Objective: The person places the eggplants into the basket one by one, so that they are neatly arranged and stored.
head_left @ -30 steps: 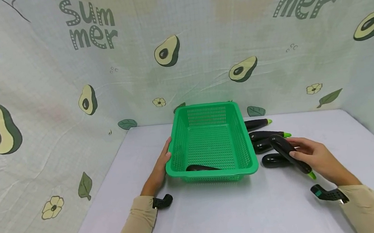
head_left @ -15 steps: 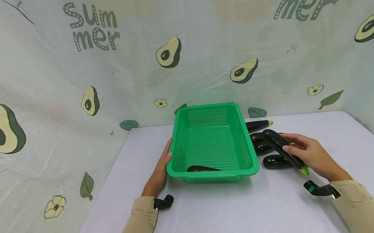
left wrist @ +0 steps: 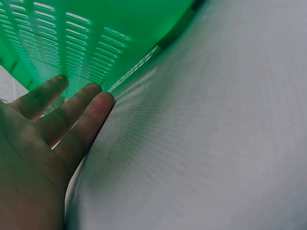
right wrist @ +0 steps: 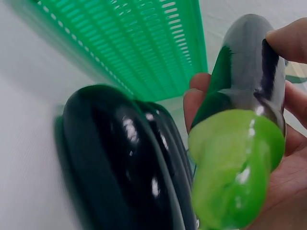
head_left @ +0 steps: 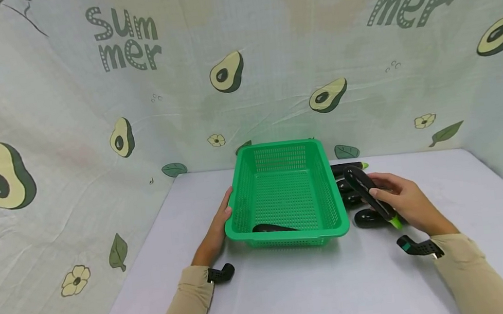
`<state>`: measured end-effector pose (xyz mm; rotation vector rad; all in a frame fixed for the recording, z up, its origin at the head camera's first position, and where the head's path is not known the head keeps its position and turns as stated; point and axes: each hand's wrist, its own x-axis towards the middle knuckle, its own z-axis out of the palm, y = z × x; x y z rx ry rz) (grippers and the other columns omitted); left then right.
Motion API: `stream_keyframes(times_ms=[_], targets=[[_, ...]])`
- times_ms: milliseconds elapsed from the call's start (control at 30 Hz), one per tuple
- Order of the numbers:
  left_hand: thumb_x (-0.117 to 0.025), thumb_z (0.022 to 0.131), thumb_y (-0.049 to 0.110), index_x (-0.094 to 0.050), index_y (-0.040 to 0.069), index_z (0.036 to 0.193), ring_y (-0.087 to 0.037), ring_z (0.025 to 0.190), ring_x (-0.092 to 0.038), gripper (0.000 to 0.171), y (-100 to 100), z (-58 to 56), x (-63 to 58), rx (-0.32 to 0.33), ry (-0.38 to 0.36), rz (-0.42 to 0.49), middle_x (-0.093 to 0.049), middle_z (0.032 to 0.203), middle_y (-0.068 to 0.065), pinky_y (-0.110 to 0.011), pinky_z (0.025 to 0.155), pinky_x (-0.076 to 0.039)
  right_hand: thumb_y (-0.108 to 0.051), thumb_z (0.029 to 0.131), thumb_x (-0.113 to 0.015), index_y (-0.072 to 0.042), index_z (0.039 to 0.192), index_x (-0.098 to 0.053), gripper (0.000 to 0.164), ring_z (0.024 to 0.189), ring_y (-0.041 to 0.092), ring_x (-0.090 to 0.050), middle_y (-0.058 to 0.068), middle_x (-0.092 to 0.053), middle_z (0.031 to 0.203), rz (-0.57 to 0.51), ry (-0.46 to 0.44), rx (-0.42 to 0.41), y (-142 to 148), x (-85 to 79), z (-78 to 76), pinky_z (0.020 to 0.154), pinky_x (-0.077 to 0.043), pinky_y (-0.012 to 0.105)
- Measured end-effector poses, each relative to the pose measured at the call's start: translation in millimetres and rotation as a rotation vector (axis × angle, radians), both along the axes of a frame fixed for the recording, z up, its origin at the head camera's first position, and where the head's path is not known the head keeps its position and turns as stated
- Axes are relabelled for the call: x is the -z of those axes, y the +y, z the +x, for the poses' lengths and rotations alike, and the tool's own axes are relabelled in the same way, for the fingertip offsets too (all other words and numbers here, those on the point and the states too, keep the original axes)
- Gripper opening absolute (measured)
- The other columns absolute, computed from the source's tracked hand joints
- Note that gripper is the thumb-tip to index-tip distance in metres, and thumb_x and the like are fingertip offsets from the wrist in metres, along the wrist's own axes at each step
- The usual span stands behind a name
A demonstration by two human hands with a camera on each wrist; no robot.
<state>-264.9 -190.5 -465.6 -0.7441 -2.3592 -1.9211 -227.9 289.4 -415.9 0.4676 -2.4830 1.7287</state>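
Note:
A green plastic basket (head_left: 288, 236) stands at the middle of the table, with a dark eggplant (head_left: 272, 227) lying in its near side. My left hand (head_left: 215, 228) rests against the basket's left wall; in the left wrist view its fingers (left wrist: 76, 115) lie fairly straight along the slotted side. To the right of the basket, my right hand (head_left: 404, 199) grips a glossy dark eggplant (head_left: 367, 188) between thumb and fingers. Its bright green stem end (right wrist: 235, 167) points toward me. Beneath and behind it lie several more eggplants (head_left: 369, 218), partly hidden by the held one.
The white table (head_left: 295, 297) ends at a hanging cloth (head_left: 268, 62) printed with avocados and lettering, which also runs along both sides. Loose eggplants (right wrist: 120, 158) lie close to the basket's right wall. A black band with a device (head_left: 420, 247) sits on each wrist.
My right hand has carried the eggplant left and slightly away from me, closer to the basket's right wall. The left hand stays against the basket.

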Motion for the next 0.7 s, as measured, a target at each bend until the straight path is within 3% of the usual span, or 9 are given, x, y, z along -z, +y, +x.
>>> stream_keyframes(times_ms=[133, 267, 533, 700], targets=[[-0.026, 0.108, 0.04, -0.01, 0.032, 0.163, -0.015, 0.151, -0.005, 0.057, 0, -0.4, 1.6, 0.008, -0.004, 0.004, -0.01, 0.166, 0.01, -0.055, 0.118, -0.004, -0.021, 0.103, -0.06, 0.001, 0.148, -0.043, 0.053, 0.1, 0.024, -0.071, 0.003, -0.059, 0.126, -0.059, -0.01, -0.043, 0, -1.4, -3.2, 0.077, -0.058, 0.033], [-0.025, 0.108, 0.04, -0.009, 0.03, 0.163, -0.015, 0.152, -0.004, 0.058, 1, -1.7, 3.2, 0.01, 0.001, 0.001, -0.009, 0.166, 0.011, -0.056, 0.118, -0.003, -0.021, 0.104, -0.058, 0.0, 0.149, -0.041, 0.053, 0.101, 0.025, -0.071, 0.002, -0.058, 0.127, -0.049, -0.002, -0.044, 1, -3.4, -5.1, 0.077, -0.058, 0.032], [-0.025, 0.108, 0.041, -0.011, 0.038, 0.161, -0.013, 0.151, -0.004, 0.055, -1, -1.8, 3.2, -0.022, -0.003, -0.042, -0.009, 0.165, 0.014, -0.056, 0.118, -0.004, -0.021, 0.104, -0.059, -0.002, 0.15, -0.042, 0.053, 0.102, 0.022, -0.07, 0.007, -0.057, 0.129, -0.067, -0.007, -0.038, -5, -8.5, -8.9, 0.077, -0.058, 0.033], [-0.025, 0.108, 0.041, -0.011, 0.038, 0.161, -0.013, 0.151, -0.004, 0.055, -2, -1.9, 2.0, -0.02, -0.002, -0.036, -0.009, 0.165, 0.014, -0.056, 0.118, -0.003, -0.02, 0.103, -0.06, -0.003, 0.149, -0.044, 0.052, 0.104, 0.024, -0.069, 0.017, -0.055, 0.133, -0.102, -0.002, -0.057, -19, -16.1, -12.4, 0.079, -0.058, 0.034]])
